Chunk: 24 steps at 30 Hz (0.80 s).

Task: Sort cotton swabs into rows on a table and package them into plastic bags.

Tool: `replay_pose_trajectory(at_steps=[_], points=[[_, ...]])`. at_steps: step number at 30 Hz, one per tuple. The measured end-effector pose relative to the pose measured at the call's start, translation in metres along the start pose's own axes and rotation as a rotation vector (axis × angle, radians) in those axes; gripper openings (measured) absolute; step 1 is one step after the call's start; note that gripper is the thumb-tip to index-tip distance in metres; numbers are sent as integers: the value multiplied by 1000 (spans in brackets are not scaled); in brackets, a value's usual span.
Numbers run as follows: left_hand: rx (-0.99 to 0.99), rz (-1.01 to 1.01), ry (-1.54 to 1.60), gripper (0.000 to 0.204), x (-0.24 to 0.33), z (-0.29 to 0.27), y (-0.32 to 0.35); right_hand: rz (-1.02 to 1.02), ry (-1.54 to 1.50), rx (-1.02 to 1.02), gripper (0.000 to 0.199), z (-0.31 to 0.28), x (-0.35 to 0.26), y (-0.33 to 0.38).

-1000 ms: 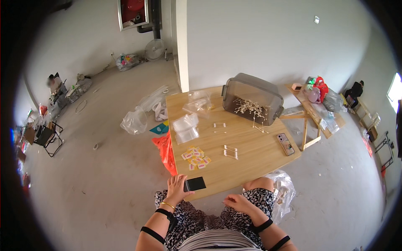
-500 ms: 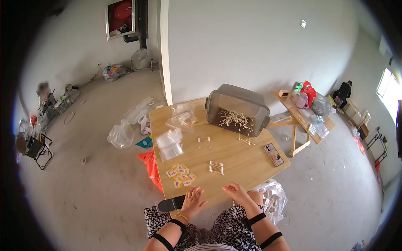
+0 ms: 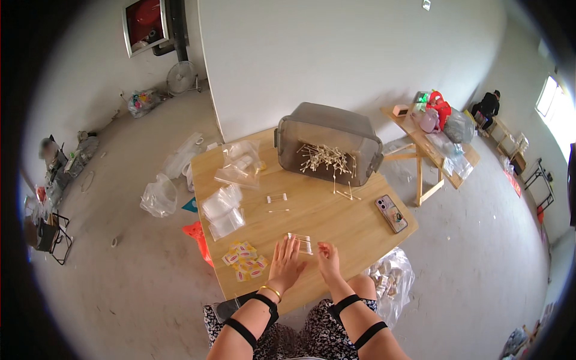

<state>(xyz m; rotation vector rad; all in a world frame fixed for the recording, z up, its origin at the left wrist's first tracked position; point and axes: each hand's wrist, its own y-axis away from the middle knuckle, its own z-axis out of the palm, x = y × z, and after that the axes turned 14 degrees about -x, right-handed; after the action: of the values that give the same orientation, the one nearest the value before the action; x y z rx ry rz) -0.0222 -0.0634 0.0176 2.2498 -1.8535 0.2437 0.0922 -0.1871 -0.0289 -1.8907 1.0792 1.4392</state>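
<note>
A small row of cotton swabs (image 3: pixel 303 243) lies on the wooden table (image 3: pixel 354 240) just ahead of my hands. My left hand (image 3: pixel 285 264) is open, its fingers stretched out flat and their tips at the left end of the row, partly covering it. To the right of the swabs is my right hand (image 3: pixel 327 259), its fingers curled in and closed, with nothing visible in them. Small yellow-and-white printed packets (image 3: pixel 245 261) are spread left of my left hand. Farther off lie a short bundle of swabs (image 3: pixel 276 198) and one single swab (image 3: pixel 278 210).
A grey translucent bin (image 3: pixel 288 141) rests on its side at the back, loose swabs (image 3: pixel 327 161) spilling from it. Clear plastic bags (image 3: pixel 223 210) lie at the left, a phone (image 3: pixel 391 214) at the right. Beyond stands a side table (image 3: pixel 441 150) with bags; a person (image 3: pixel 487 109) sits far right.
Both hands have moved forward over the table to the row of swabs, the left fingers now at its left end. The view has shifted, showing more of the dark object's covering by my left forearm.
</note>
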Motion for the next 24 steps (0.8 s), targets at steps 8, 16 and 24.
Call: replay_pose_trajectory(at_steps=[8, 16, 24], points=[[-127, -47, -201, 90, -7, 17, -40, 79, -265, 66, 15, -10, -1, 3], [-155, -89, -342, 94, 14, 15, 1, 40, -399, 107, 12, -15, -13, 18], [-114, -124, -492, 93, 14, 35, 61, 76, -341, 25, 13, -22, -17, 49]])
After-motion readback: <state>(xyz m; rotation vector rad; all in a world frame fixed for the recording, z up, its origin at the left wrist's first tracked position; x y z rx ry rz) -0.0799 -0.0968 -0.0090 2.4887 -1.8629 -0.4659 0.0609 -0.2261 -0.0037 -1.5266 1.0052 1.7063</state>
